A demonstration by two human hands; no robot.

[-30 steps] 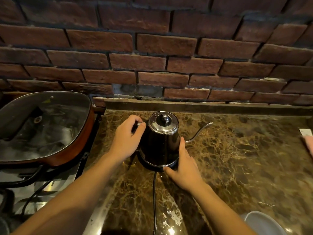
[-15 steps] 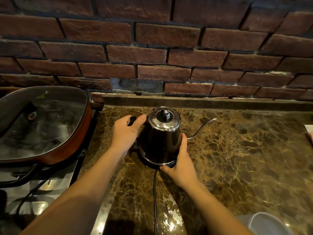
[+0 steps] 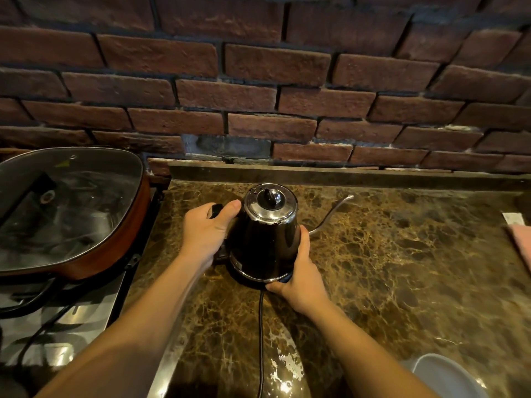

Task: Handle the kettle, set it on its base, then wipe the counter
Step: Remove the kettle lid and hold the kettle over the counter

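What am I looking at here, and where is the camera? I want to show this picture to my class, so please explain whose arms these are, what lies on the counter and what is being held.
There is no machine here: a person wears a wide-angle camera on the head, looking forward and down, so the two arms reaching in from below are that person's own. The left hand grips the black handle of a dark kettle with a shiny lid and a thin curved spout. The right hand lies against the kettle's lower side, at the edge of its base, from which a black cord runs toward the viewer. All this stands on a brown marble counter before a brick wall. To the left is a lidded pan; at the right edge a pink cloth; at the lower right a white dish.
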